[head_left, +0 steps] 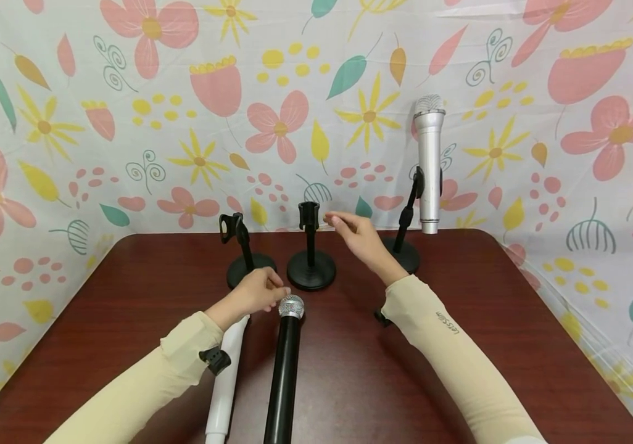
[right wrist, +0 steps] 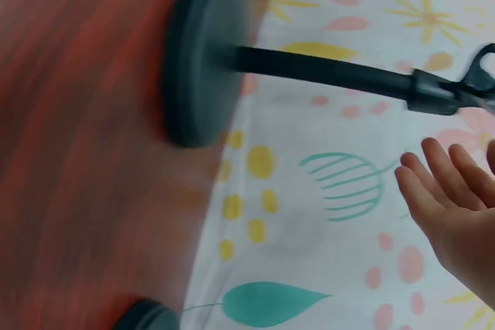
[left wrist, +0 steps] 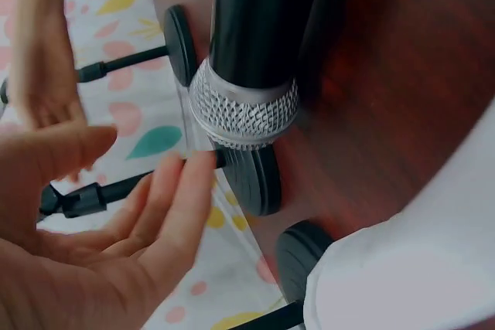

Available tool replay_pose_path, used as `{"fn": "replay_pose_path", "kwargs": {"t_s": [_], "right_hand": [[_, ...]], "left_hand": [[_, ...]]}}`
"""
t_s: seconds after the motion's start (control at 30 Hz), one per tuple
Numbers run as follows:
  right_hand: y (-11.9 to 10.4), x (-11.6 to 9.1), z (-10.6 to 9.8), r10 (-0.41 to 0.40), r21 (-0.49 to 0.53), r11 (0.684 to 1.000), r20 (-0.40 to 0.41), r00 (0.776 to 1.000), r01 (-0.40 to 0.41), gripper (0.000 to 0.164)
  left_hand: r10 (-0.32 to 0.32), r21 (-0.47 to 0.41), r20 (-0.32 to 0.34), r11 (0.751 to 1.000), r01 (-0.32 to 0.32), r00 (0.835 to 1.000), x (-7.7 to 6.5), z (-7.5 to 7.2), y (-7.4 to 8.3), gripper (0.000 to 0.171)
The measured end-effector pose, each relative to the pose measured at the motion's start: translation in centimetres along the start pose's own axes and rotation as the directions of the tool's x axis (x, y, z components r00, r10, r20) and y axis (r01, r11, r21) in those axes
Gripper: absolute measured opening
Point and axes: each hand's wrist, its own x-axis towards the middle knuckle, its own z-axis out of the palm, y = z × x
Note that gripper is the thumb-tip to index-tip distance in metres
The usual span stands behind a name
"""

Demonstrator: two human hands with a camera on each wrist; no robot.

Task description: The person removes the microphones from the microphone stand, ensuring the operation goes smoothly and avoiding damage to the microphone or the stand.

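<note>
A black microphone (head_left: 283, 376) with a silver mesh head lies on the table, its head toward the stands. My left hand (head_left: 255, 291) hovers over that head with fingers loosely bent; in the left wrist view they hold nothing. Below the left wrist lies a white microphone (head_left: 226, 385), its head end hidden by the hand. My right hand (head_left: 359, 242) is just right of the clip on the middle black stand (head_left: 311, 270), fingers extended. In the right wrist view this hand (right wrist: 456, 206) is empty, beside the upper end of the stand.
A second black stand (head_left: 245, 246) with an unfilled clip is at the left. At the right, another stand (head_left: 405, 219) carries a silver microphone (head_left: 430, 163) upright. Behind the dark red table (head_left: 450, 308) hangs a flowered cloth (head_left: 316, 80).
</note>
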Motion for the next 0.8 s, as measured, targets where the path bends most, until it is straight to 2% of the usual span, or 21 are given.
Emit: {"fn": "replay_pose_path", "kwargs": {"t_s": [0.1,0.17,0.33,0.53,0.63,0.8], "right_hand": [[-0.9,0.2,-0.1,-0.041,0.107,0.993,-0.006,0.999,0.041,0.039],[-1.4,0.3,0.0,-0.054,0.147,0.988,-0.005,0.999,0.055,0.039],[-2.2,0.4,0.3,-0.063,0.177,0.982,-0.003,0.998,0.063,0.04],[-2.8,0.7,0.5,-0.065,0.104,0.992,-0.016,0.998,0.066,0.043],[-2.9,1.2,0.8,-0.068,0.07,0.995,0.012,0.998,0.067,0.046],[-2.6,1.8,1.2,-0.061,0.08,0.995,0.068,0.996,0.055,0.047]], "left_hand": [[0.024,0.004,-0.063,1.0,-0.024,0.998,1.0,-0.1,0.1,0.02],[0.018,-0.017,-0.085,1.0,-0.02,0.996,1.5,-0.1,0.1,0.02],[-0.015,-0.09,-0.092,0.996,0.006,0.996,2.2,0.2,0.1,0.02],[-0.006,-0.102,-0.092,0.995,-0.003,0.996,2.3,0.7,-0.1,0.021],[-0.002,-0.109,-0.092,0.994,-0.008,0.996,2.3,0.8,-0.2,0.02],[0.005,-0.133,-0.091,0.991,-0.017,0.996,2.4,1.0,-0.1,0.02]]}}
